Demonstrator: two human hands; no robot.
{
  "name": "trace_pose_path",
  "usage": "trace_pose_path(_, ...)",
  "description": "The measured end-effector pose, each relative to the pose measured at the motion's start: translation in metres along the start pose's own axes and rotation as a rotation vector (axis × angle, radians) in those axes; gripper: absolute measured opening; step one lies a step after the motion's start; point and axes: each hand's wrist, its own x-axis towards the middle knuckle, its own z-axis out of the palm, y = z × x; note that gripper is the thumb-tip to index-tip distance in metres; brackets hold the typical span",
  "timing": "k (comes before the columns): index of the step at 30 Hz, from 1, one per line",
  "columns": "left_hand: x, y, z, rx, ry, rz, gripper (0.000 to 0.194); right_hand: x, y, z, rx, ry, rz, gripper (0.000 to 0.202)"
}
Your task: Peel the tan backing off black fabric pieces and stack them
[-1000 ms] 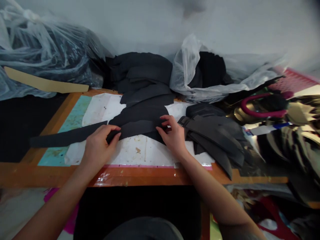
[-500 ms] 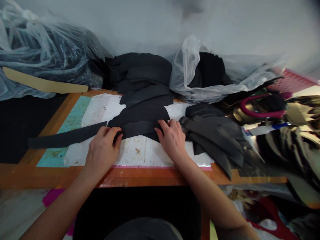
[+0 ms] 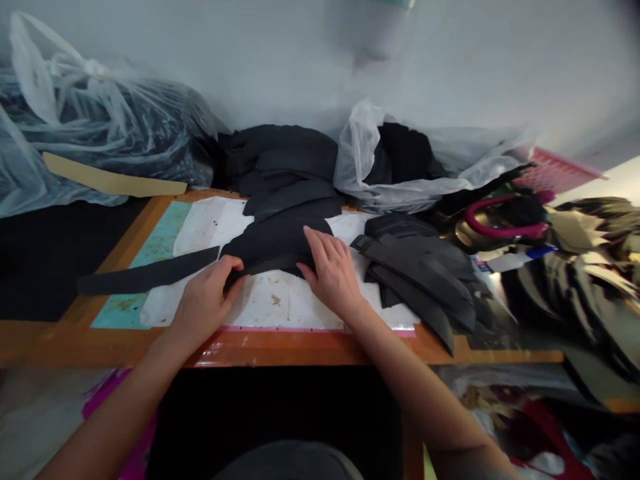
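Observation:
A black cut panel of fabric-like sheet (image 3: 273, 243) lies in front of me on the white sheet (image 3: 260, 300). Its near left corner is pinched between thumb and fingers of my left hand (image 3: 210, 287). My right hand (image 3: 333, 270) rests on the panel's right end, fingers stretched out over it and thumb apart at the near edge. Left of the panel runs a long narrow black strip (image 3: 150, 270), close to my left hand. A pile of overlapping black pieces (image 3: 295, 193) begins just behind the panel.
Loose black strips (image 3: 420, 267) overlap to the right. Behind stand a tied plastic bag (image 3: 125, 127) and an open plastic bag (image 3: 360, 173). A tan template-like piece (image 3: 115, 180) leans on the left bag. Scissors with a magenta handle (image 3: 505, 230) and a pink basket (image 3: 560, 173) are at right.
My right hand has moved up and slightly left onto the panel, with its fingers straightened. The narrower strip seen along the panel's near edge now looks folded down or flattened. The view has shifted slightly.

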Motion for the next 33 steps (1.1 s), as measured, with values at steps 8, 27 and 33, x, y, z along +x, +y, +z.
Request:
trace_pose_path(8,-0.02,0.016,-0.023,-0.133,0.169,-0.119,0.017,-0.008,-0.027,-0.001,-0.082,-0.014,-0.02,0.057)
trace_pose_path(27,-0.025,-0.055,-0.076,0.096,0.031,-0.178,0.031,-0.071,0.028,-0.074,-0.187,0.376,0.354,0.039)
trace_pose_path(33,-0.041,0.034,-0.079,-0.21,-0.08,0.076,0.029,-0.049,-0.061,-0.043,0.852,-0.031,0.128,0.015)
